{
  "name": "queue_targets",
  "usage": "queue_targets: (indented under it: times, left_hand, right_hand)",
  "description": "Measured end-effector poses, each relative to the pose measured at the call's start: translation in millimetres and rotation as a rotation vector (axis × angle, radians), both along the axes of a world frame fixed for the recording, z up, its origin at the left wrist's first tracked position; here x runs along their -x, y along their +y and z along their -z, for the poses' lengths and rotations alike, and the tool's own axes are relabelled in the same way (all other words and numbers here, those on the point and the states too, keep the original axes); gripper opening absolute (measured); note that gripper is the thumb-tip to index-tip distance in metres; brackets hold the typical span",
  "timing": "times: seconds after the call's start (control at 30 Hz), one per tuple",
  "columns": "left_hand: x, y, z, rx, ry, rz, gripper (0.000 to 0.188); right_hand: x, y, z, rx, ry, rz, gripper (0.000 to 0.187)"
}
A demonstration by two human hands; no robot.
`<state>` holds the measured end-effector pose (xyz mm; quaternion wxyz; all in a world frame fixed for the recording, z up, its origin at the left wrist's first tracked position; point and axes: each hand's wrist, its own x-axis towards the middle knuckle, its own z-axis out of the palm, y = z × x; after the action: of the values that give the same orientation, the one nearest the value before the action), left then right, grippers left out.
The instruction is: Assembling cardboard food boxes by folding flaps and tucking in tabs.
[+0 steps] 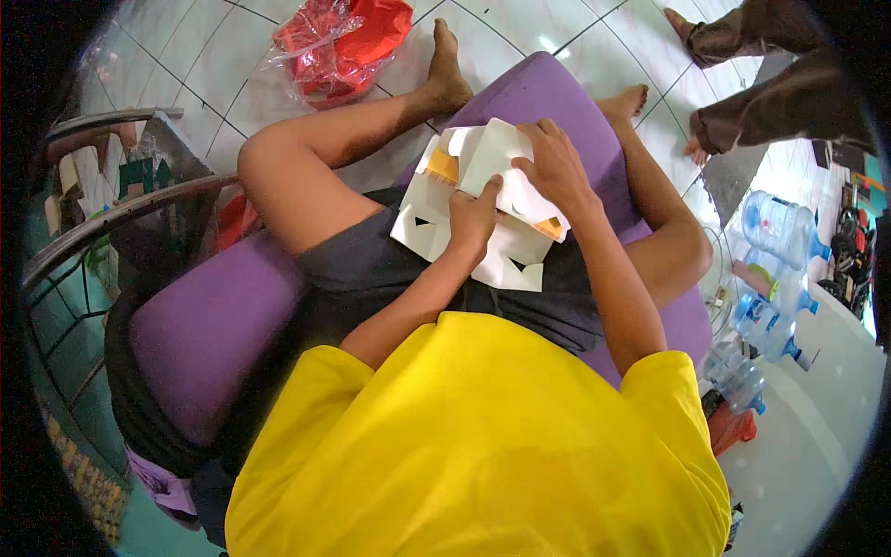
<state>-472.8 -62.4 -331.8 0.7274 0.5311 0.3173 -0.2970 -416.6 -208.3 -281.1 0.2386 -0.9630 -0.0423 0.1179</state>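
Observation:
Several pieces or panels of thin white cardboard (422, 209), with cut slots and folded flaps, lie over my lap and the purple seat. Orange-yellow patches show on some of them. My left hand (475, 220) is closed on the near end of a folded white cardboard panel (487, 158), its thumb on top and its other fingers mostly hidden. At the panel's right edge, my right hand (554, 167) grips with the thumb on the near side and the fingers curled over the far side. Whether all the cardboard is one piece, I cannot tell.
I sit astride a purple cushioned seat (548, 102). A red bag in clear plastic (339, 46) lies on the tiled floor ahead. Another person's legs (780, 102) stand at far right. Large blue-tinted water bottles (780, 227) are at right; a curved metal rail (111, 223) is at left.

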Motion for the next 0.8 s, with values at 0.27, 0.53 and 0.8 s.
queue_targets:
  times: [0.27,0.53,0.8]
  left_hand:
    - [-2,-7,-20,-0.013,-0.114,-0.147,0.023]
    - [-13,-3,-30,0.008,-0.157,-0.090,0.029]
    - [-44,20,-41,-0.905,-1.104,0.412,0.043]
  right_hand:
    - [31,17,18,0.007,-0.164,0.073,0.033]
    - [-11,-31,39,-0.189,0.001,0.089,0.033]
    - [-57,-149,40,0.453,-0.338,0.351,0.032]
